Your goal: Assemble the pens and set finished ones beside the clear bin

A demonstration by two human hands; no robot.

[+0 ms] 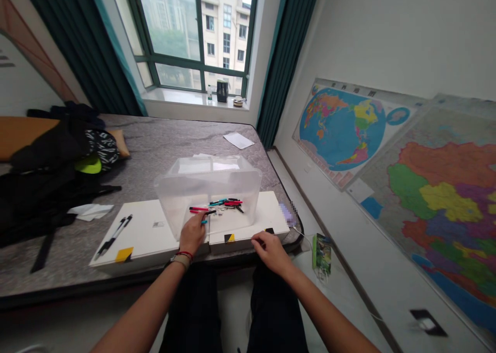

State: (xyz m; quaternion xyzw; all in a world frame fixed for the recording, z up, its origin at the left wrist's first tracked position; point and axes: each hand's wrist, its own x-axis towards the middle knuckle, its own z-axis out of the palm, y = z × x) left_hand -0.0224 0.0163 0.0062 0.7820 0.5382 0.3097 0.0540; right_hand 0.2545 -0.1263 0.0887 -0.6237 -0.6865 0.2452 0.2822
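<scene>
A clear plastic bin (232, 180) sits on white boxes at the edge of the grey-covered surface. Red, teal and black pens (226, 202) lie in a loose pile inside it, with small pale bits below them. My left hand (194, 231) reaches in at the pile's near left side, its fingers closed at a black pen (210, 212); a teal piece (204, 221) shows by the fingertips. Curled in front of the right white box (267, 208), my right hand (270, 247) brings thumb and fingers close together. What they hold, if anything, is too small to make out.
Two black-and-white pens (114, 235) rest on the left white box (147, 218). A crumpled tissue (91, 212) and dark bags (58, 151) lie to the left. Beyond the bin is a paper sheet (238, 140). A green box (322, 254) with cables stands lower right.
</scene>
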